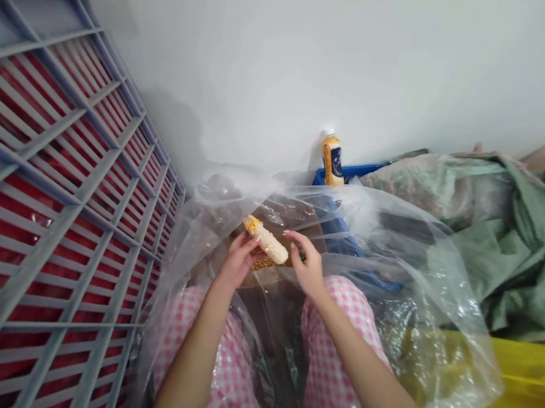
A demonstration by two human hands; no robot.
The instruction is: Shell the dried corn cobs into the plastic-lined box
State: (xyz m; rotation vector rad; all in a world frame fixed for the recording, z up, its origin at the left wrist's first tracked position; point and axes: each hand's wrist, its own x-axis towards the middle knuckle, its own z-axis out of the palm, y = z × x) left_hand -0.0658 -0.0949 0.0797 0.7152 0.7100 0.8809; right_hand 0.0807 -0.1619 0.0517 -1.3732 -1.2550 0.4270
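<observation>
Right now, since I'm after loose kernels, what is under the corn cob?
Under the corn cob, held in the left hand and right hand, a strip of loose yellow kernels shows. Hands and cob cover the rest, so what the kernels lie in is hidden.

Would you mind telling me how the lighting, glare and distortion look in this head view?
Head view: soft, even light, with a faint shadow on the wall beside the crate; glare streaks the plastic sheet; wide-angle distortion stretches the crate bars; the corn cob is reasonably sharp.
</observation>
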